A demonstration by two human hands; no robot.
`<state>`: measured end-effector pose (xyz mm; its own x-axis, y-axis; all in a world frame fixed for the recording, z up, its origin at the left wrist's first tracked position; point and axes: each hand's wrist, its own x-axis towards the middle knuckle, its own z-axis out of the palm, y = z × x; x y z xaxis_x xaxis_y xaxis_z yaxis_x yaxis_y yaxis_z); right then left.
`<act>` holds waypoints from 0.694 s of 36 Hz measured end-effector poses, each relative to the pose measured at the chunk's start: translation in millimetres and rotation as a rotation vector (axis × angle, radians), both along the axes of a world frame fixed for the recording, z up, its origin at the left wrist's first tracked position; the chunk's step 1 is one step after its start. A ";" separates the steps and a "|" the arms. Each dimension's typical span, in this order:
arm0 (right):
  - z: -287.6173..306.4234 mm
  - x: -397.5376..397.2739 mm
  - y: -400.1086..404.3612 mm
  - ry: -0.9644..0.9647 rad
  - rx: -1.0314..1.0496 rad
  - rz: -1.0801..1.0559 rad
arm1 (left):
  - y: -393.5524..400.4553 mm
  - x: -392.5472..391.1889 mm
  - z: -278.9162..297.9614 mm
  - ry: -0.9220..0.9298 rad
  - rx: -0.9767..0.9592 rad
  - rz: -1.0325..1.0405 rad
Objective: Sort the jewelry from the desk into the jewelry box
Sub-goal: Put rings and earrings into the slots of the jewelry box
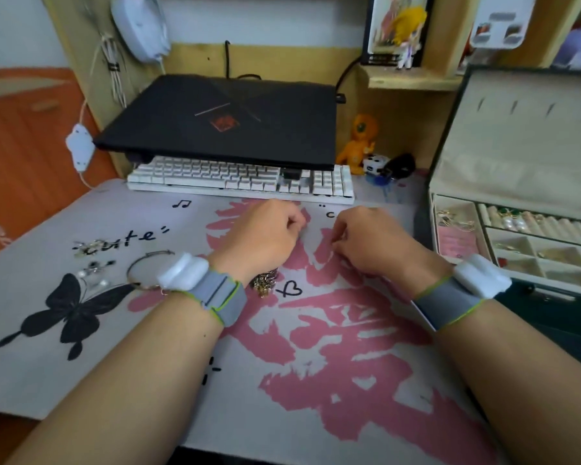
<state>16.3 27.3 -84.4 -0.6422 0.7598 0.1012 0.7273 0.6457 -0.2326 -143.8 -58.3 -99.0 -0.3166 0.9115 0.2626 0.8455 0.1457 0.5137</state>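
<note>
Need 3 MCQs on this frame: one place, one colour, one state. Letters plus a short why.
1. Where does the jewelry box stand?
A. at the desk's right
B. on the laptop
C. left of the butterfly print

2. What colour is the keyboard?
A. black
B. white
C. red

3. What state is the laptop in?
A. open, screen lit
B. closed, above the keyboard
C. closed, inside the box

Answers:
1 A: the box sits at the right edge, right of the right hand.
2 B: its keys and case are white.
3 B: the dark lid is shut and overhangs the keyboard's rear.
</note>
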 end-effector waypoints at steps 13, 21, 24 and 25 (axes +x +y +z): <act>4.0 10.3 1.8 0.351 -0.117 -0.036 | 3.4 23.5 -3.0 -0.067 -0.060 -0.104; 22.1 21.1 -1.8 0.656 -0.283 -0.069 | 8.3 33.4 -5.1 0.021 -0.141 -0.172; 20.5 19.3 -3.4 0.705 -0.392 -0.053 | 10.7 36.1 -5.0 0.089 -0.129 -0.162; 20.5 18.7 -3.7 0.720 -0.402 -0.051 | 10.4 37.8 -3.8 0.117 -0.127 -0.161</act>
